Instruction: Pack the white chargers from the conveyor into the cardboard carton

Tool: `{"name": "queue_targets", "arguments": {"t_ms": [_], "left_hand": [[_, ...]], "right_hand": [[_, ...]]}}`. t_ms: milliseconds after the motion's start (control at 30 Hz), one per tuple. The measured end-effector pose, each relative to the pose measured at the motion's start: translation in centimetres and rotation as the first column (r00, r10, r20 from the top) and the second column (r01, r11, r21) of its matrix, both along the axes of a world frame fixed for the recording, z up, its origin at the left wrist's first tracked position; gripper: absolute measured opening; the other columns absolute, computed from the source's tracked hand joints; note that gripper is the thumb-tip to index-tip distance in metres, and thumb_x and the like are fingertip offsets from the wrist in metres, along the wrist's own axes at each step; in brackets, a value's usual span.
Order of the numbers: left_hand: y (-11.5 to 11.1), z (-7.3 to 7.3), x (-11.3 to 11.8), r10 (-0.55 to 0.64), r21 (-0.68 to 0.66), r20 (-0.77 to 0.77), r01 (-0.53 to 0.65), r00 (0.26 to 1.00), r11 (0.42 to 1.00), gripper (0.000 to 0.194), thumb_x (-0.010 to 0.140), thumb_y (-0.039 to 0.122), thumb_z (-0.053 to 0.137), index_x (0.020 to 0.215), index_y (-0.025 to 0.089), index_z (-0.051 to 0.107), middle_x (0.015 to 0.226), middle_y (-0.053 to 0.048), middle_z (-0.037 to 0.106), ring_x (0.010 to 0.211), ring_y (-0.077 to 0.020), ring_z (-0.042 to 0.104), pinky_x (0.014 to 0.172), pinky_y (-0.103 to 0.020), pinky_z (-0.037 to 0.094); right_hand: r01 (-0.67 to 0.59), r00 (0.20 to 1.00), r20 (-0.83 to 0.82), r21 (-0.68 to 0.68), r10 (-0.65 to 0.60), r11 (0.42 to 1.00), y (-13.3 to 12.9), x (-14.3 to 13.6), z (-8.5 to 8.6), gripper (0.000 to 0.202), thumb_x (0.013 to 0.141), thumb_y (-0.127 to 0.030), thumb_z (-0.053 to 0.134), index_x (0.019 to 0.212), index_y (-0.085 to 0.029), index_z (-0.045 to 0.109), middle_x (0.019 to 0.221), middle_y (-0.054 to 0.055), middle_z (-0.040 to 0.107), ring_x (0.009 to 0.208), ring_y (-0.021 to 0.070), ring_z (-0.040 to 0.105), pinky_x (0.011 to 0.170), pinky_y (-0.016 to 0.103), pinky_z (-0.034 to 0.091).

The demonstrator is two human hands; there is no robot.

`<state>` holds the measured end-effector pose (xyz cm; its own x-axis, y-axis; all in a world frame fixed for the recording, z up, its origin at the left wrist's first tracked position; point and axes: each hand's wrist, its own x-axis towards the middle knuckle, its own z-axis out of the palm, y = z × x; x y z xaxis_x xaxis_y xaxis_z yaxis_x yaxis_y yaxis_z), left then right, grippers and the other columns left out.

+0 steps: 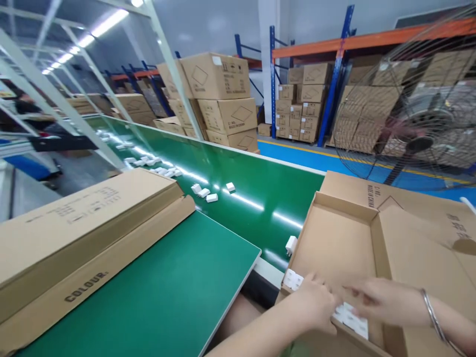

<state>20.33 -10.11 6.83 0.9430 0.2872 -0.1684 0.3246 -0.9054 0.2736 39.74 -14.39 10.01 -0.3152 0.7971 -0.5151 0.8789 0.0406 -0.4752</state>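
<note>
A shallow open cardboard box [344, 238] lies at the right, with white plug adapters [293, 280] in a row along its near end. My left hand [316, 302] rests over the middle of that row, fingers curled down and hiding what is under them. Just to its right, my right hand [375, 300] is slightly blurred by motion, its fingertips above more white adapters [351, 320] in the near right corner. Whether it grips one does not show. A single white plug adapter [291, 245], pins down, stands on the green conveyor belt [249, 228] beside the box's left wall.
More white adapters [211, 198] lie scattered farther up the belt. A long cardboard box [89, 218] sits on the green side table [156, 287] at left. Stacked cartons [226, 99] and a large fan [416, 119] stand beyond the belt. Cardboard [427, 248] lies right of the open box.
</note>
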Motion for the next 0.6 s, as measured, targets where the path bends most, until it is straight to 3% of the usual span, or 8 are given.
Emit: {"name": "queue_targets", "arguments": {"t_ms": [100,200,300,400,500,533,600], "left_hand": [[-0.2,-0.2,-1.1,0.025,0.067,0.175,-0.037,0.984,0.997,0.063,0.065,0.044,0.063,0.118,0.015,0.047,0.104,-0.013,0.061,0.097,-0.027,0.054,0.097,-0.046,0.025],[-0.4,-0.7,-2.3,0.03,0.102,0.325,-0.066,0.945,0.993,0.061,0.07,0.041,0.059,0.123,0.019,0.04,0.104,-0.01,0.06,0.097,-0.0253,0.053,0.098,-0.045,0.025],[0.0,-2.0,-3.9,0.062,0.136,0.388,-0.124,0.92,0.983,0.04,0.075,0.034,0.054,0.113,0.023,0.048,0.102,-0.007,0.061,0.096,-0.0223,0.053,0.098,-0.042,0.027],[1.2,-3.3,-6.8,0.165,0.084,0.496,-0.236,0.853,0.968,0.023,0.078,0.029,0.051,0.1,0.022,0.055,0.096,-0.004,0.062,0.093,-0.0184,0.053,0.093,-0.033,0.034],[2.9,-4.1,-10.7,0.44,-0.117,0.609,-0.473,0.66,0.873,0.017,0.079,0.018,0.044,0.088,0.02,0.058,0.087,-0.003,0.062,0.085,-0.0155,0.053,0.081,-0.027,0.04],[3.6,-4.2,-11.9,0.543,-0.206,0.623,-0.552,0.562,0.808,0.02,0.079,0.014,0.041,0.085,0.019,0.058,0.085,-0.003,0.062,0.084,-0.0147,0.053,0.078,-0.027,0.041],[5.3,-4.3,-13.8,0.704,-0.372,0.61,-0.653,0.364,0.66,0.025,0.08,0.009,0.036,0.081,0.019,0.058,0.082,-0.002,0.061,0.082,-0.0139,0.053,0.076,-0.027,0.042]], "right_hand": [[-0.049,0.997,0.061,0.239,0.036,0.97,5.2,-2.8,2.0,0.041,0.084,-0.032,0.037,0.117,-0.015,0.055,0.099,0.01,0.063,0.091,0.022,0.058,0.08,0.034,0.044],[-0.183,0.976,0.183,0.415,0.115,0.891,10.6,-7.6,1.5,0.037,0.085,-0.024,0.038,0.118,-0.015,0.052,0.115,0.011,0.056,0.105,0.0216,0.051,0.09,0.034,0.039],[-0.296,0.879,0.46,0.317,0.127,0.901,14.9,-11.9,-0.8,0.038,0.078,-0.023,0.05,0.114,-0.013,0.054,0.109,0.016,0.057,0.101,0.0301,0.054,0.083,0.043,0.041],[-0.323,0.821,0.53,0.126,0.212,0.938,17.4,-13.9,-3.3,0.051,0.057,-0.018,0.068,0.106,-0.011,0.06,0.09,0.014,0.062,0.082,0.032,0.06,0.065,0.038,0.047],[-0.399,0.807,0.488,0.038,0.331,0.916,18.6,-13.6,-5.3,0.073,0.042,-0.009,0.073,0.112,-0.022,0.057,0.091,0.004,0.06,0.076,0.0237,0.061,0.06,0.028,0.045],[-0.428,0.815,0.457,0.059,0.357,0.902,18.8,-13.3,-5.8,0.072,0.043,-0.007,0.072,0.112,-0.024,0.057,0.093,0.003,0.059,0.075,0.0216,0.061,0.06,0.026,0.044],[-0.461,0.841,0.394,0.164,0.37,0.872,19.1,-12.7,-6.6,0.055,0.057,-0.008,0.066,0.108,-0.024,0.059,0.099,0.005,0.056,0.077,0.0193,0.06,0.065,0.026,0.043]]}}
